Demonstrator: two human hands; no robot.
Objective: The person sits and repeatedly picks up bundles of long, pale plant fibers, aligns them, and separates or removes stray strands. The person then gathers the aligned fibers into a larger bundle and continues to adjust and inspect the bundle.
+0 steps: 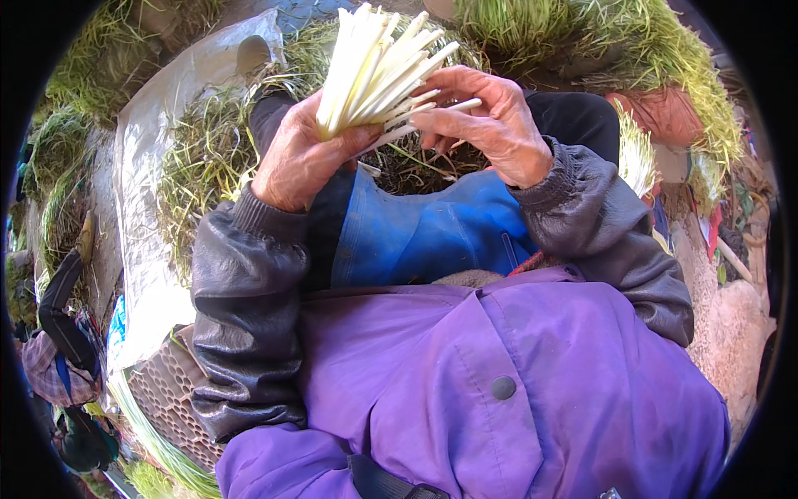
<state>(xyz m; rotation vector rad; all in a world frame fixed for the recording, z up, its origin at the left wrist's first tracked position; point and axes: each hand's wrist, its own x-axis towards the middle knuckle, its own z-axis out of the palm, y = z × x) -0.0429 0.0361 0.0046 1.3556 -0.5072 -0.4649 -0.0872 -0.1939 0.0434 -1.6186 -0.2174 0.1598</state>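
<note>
In front of my lap my left hand (301, 154) is wrapped round a bundle of pale white stalks (366, 79), cut ends fanning upward. They look like leek or chive stems, but the exact kind is unclear. At the bundle's right side my right hand (490, 121) is closed, thumb and forefinger pinching a few thin white stalks (453, 108) that stick out sideways. Some of its fingers are hidden behind the thumb. Below the hands lies a loose heap of green and yellowish leaves (416, 170), partly covered by my hands and the blue apron (432, 224).
A white sheet (154, 200) lies at the left beside a leafy green heap (208, 158). More long green bundles (582, 37) line the far side. Hollow bricks (174, 399) stand near my left elbow. Another person (62, 358) is at the far left.
</note>
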